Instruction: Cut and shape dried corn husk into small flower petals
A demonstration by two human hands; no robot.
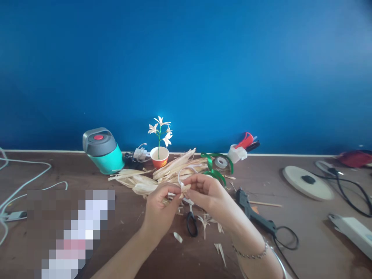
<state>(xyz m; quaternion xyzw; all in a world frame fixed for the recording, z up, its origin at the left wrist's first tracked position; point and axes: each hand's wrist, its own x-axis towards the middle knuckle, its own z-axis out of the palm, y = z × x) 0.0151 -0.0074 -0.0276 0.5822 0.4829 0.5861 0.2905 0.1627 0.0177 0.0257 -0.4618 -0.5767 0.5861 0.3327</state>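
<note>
Left hand [159, 201], right hand [207, 192]: both pinch husk petal [185, 188] from opposite sides, raised over table [314, 240]. Two-sided grip likely steadies small piece (white wire [181, 172] loops up from it). Scissors [191, 224], glue gun [252, 213] just below, in reach; husks [162, 172] behind.

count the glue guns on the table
1: a black plastic glue gun lies on the brown wooden table, just right of the right hand; none seems hidden.

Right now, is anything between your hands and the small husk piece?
Nothing visible is. The left hand and right hand both pinch the small husk piece directly, above the table; the scissors lie below it, apart.
</note>
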